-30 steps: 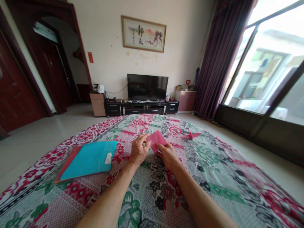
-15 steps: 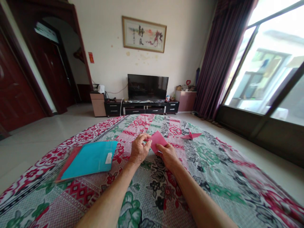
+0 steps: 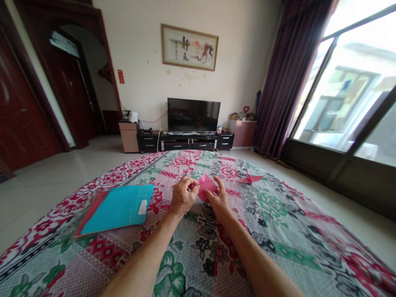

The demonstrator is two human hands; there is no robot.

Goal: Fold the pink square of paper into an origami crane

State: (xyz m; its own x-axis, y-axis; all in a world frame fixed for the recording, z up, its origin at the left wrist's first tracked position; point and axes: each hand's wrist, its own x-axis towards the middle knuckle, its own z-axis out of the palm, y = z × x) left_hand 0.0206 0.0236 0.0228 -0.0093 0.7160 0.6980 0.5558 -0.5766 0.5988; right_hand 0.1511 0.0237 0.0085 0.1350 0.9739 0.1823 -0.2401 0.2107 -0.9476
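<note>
A small diamond of folded pink origami paper is held up in front of me, over the table, with a crease showing near its top corner. My left hand is closed on its left corner, pinching it between thumb and fingers. On the opposite side, my right hand has its thumb against the lower right part of the paper and its forefinger raised by the right corner. A finished pink paper crane rests on the cloth to the right, apart from both hands.
A clear packet of blue and red paper sheets lies to the left on the flowered tablecloth. Beyond the round table's far edge stand a low black TV cabinet and a television. A window is at the right.
My right forefinger has lifted and spread away to the paper's right corner. A crease or flap now shows at the top of the pink paper. My left hand keeps its pinch.
</note>
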